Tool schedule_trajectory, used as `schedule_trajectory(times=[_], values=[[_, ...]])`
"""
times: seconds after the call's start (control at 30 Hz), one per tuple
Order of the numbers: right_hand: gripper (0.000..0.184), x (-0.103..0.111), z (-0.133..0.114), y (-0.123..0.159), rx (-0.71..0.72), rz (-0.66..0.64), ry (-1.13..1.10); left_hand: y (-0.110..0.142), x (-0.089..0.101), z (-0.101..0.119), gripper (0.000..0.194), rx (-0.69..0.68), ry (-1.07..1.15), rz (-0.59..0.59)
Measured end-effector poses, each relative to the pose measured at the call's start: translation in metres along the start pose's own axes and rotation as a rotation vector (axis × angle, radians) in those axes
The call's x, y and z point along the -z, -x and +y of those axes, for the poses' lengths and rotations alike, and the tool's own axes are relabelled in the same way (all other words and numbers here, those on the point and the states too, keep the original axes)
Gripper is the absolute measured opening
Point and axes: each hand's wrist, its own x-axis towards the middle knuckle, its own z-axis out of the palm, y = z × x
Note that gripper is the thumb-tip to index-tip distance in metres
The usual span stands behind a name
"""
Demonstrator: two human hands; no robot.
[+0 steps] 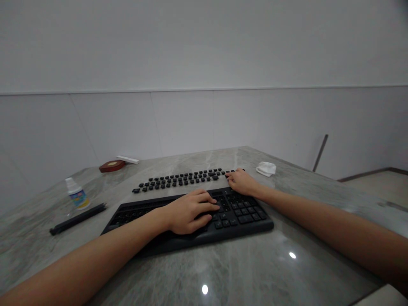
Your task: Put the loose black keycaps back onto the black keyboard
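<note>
A black keyboard (pixel 245 230) lies in front of me, its number pad keys in place and much of its main area without caps. My left hand (pixel 193 211) rests on it, fingers apart and stretched toward the keys left of the number pad. Just beyond the keyboard, loose black keycaps (pixel 180 180) are laid out in rows on the table. My right hand (pixel 242 182) reaches to the right end of these rows, with thumb and fingers closed around a dark keycap (pixel 227 175). Its other fingers partly cover nearby keycaps.
On the marbled grey table (pixel 223 276), a white spray bottle (pixel 78 195) and a black stick-like tool (pixel 78 219) are at the left. A reddish-brown box (pixel 112 165) and a white strip (pixel 127 160) lie farther back. A crumpled white cloth (pixel 266 168) sits right of my right hand.
</note>
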Motion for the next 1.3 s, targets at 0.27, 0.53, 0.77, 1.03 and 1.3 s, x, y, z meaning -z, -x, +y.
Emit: schedule_trajectory(times=[0.27,0.53,0.77,1.03,1.3], values=[[0.030,0.006,0.006,0.005,-0.086,0.091,-0.029,0.001,-0.001,-0.001,0.035,-0.005,0.017,0.020],[0.023,0.027,0.029,0.004,-0.046,0.083,-0.130,0.002,-0.002,-0.002,0.036,0.002,-0.007,0.007],[0.020,0.012,0.027,0.003,0.060,-0.036,-0.225,0.001,-0.002,-0.001,0.037,0.002,0.003,0.005],[0.017,0.005,0.026,-0.005,0.105,-0.030,-0.221,0.001,0.000,0.000,0.036,0.002,0.009,0.006],[0.011,0.036,0.004,0.015,0.217,0.016,-0.292,0.001,-0.001,0.000,0.036,0.006,0.009,0.011]])
